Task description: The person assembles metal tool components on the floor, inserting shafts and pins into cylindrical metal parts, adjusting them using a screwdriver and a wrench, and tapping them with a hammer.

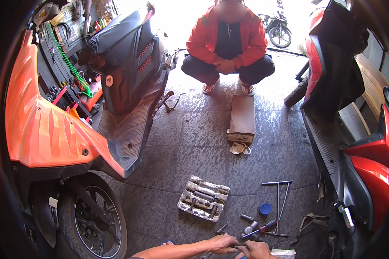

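Note:
Close together at the lower edge are my left hand (pixel 221 244) and my right hand (pixel 256 250), fingertips nearly meeting. The fingers of both are bent in a pinch around something small and dark, too hidden to name. Just beyond them on the floor lie a screwdriver (pixel 260 229) with a red and blue handle, a metal socket (pixel 250 227), a short metal rod (pixel 247 217) and a thin pointed bit (pixel 223 227). T-handle wrenches (pixel 278 203) lie to the right, near a round blue cap (pixel 265 209). Left of these is an open, worn tool case (pixel 203 198) holding several dark metal tools.
An orange scooter (pixel 52 125) stands at left, its front wheel (pixel 97 220) near my left arm. A red and black scooter (pixel 333 108) stands at right. Ahead, a person in a red jacket (pixel 227 43) squats behind a wooden box (pixel 242 114) on the dark tiled floor (pixel 199 129).

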`<state>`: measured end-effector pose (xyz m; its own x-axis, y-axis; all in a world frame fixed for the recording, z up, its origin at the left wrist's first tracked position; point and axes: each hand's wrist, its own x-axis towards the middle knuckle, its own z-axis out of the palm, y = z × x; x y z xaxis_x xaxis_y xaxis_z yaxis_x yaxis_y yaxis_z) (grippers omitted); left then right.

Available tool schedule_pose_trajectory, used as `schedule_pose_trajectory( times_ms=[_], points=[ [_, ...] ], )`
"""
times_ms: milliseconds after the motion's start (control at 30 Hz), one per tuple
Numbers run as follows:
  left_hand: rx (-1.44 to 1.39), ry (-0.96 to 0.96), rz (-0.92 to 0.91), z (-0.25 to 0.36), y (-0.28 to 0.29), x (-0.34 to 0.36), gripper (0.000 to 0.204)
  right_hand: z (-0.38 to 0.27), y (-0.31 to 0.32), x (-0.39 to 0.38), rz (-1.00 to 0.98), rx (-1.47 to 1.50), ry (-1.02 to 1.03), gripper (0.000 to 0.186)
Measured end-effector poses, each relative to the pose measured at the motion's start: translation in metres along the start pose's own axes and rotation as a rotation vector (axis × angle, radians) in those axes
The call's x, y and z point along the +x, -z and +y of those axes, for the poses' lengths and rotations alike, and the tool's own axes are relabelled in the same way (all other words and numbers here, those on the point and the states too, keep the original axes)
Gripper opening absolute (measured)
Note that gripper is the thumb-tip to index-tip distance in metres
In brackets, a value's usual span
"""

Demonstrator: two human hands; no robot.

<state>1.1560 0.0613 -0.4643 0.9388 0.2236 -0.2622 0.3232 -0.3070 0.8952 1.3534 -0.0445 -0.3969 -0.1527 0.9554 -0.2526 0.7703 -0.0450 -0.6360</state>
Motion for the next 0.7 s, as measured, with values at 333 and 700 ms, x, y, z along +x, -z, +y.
schedule_pose_trajectory(
  times_ms=[333,700],
  points=[
    [-0.047,-0.008,0.004,0.007,0.003,0.000,0.041,-0.012,0.017,0.006,0.079,0.041,0.107,0.025],
    [-0.057,0.080,-0.030,0.022,0.011,-0.002,0.041,-0.005,0.020,0.012,0.069,-0.036,0.185,0.033]
  ],
)
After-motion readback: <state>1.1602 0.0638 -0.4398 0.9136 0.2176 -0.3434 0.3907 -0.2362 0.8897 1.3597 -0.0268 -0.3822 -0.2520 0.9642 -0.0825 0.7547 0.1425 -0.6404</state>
